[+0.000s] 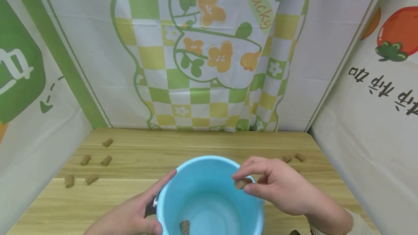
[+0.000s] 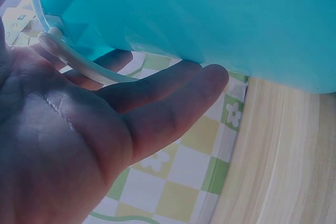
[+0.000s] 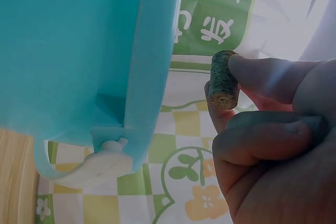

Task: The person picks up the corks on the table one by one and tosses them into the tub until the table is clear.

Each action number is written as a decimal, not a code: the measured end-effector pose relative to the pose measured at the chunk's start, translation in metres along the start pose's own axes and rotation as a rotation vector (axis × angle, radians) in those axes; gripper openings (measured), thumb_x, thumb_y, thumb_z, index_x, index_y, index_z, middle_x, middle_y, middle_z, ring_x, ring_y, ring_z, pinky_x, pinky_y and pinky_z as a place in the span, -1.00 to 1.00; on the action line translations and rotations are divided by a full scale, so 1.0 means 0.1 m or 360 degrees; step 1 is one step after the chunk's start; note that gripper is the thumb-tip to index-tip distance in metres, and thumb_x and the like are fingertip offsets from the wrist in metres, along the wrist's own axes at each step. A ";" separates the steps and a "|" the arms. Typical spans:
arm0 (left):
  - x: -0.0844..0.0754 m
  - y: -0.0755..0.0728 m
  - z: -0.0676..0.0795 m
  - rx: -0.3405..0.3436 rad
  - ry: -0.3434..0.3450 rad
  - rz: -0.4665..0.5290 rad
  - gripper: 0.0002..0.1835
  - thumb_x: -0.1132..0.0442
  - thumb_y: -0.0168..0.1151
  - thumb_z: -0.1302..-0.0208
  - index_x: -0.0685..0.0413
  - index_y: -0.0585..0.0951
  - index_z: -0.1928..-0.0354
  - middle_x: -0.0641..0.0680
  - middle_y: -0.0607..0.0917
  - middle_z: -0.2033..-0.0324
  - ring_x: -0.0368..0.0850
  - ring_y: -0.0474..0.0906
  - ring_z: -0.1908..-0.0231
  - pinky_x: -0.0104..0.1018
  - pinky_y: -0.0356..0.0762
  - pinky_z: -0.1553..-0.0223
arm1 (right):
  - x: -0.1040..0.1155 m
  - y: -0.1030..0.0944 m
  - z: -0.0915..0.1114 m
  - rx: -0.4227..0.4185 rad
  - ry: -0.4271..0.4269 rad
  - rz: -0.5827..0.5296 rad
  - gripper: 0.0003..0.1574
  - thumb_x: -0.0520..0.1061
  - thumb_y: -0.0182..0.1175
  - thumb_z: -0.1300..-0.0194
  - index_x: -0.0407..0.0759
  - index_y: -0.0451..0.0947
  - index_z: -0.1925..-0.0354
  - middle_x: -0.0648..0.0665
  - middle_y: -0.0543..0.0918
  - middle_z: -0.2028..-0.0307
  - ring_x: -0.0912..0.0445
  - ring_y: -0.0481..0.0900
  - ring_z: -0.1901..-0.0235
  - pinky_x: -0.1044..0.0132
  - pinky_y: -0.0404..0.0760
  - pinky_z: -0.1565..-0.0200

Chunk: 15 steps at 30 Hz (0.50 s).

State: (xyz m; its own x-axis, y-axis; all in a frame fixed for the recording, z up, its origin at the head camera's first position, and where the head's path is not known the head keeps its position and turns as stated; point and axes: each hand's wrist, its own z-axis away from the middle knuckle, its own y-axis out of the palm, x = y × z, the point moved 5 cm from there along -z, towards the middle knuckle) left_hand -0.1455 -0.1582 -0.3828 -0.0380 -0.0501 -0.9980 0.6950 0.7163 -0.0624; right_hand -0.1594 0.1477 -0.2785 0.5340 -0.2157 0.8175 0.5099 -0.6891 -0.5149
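A light blue bucket [image 1: 209, 162] stands at the table's front middle, with one cork [image 1: 185, 227] lying inside it. My left hand [image 1: 130, 213] rests against the bucket's left side by its handle [image 2: 79, 64], thumb and forefinger spread along the rim. In the left wrist view its fingers lie nearly straight along the outer wall. Over the right part of the rim, my right hand [image 1: 281, 184] pinches a cork [image 3: 224, 80] between thumb and forefinger. Its other fingers are curled toward the palm; whether anything lies under them I cannot tell.
Several corks [image 1: 106, 160] lie scattered on the wooden table [image 1: 147, 148] at the left. Toward the back right lie other corks [image 1: 299, 157], partly behind my right hand. Printed cloth [image 1: 209, 100] hangs along the back and both sides. A small dark object [image 1: 295, 232] shows at the bottom edge.
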 end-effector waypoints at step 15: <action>0.02 -0.01 0.01 -0.0031 -0.0018 0.0005 0.09 -0.13 0.43 -0.21 -0.43 -0.10 -0.59 0.28 0.19 -0.42 0.29 0.35 -0.23 -0.06 0.57 0.01 | -0.02 0.00 0.00 -0.0024 0.0202 0.0042 -0.61 -0.16 0.29 -0.38 -0.05 0.63 -0.17 -0.12 0.59 -0.09 0.13 0.57 0.58 0.27 0.61 0.38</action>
State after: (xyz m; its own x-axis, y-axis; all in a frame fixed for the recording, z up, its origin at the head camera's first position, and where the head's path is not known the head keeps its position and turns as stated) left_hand -0.1456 -0.1593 -0.3850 -0.0279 -0.0556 -0.9981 0.6809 0.7299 -0.0597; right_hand -0.1601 0.1481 -0.2803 0.4568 -0.3193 0.8303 0.4862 -0.6920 -0.5337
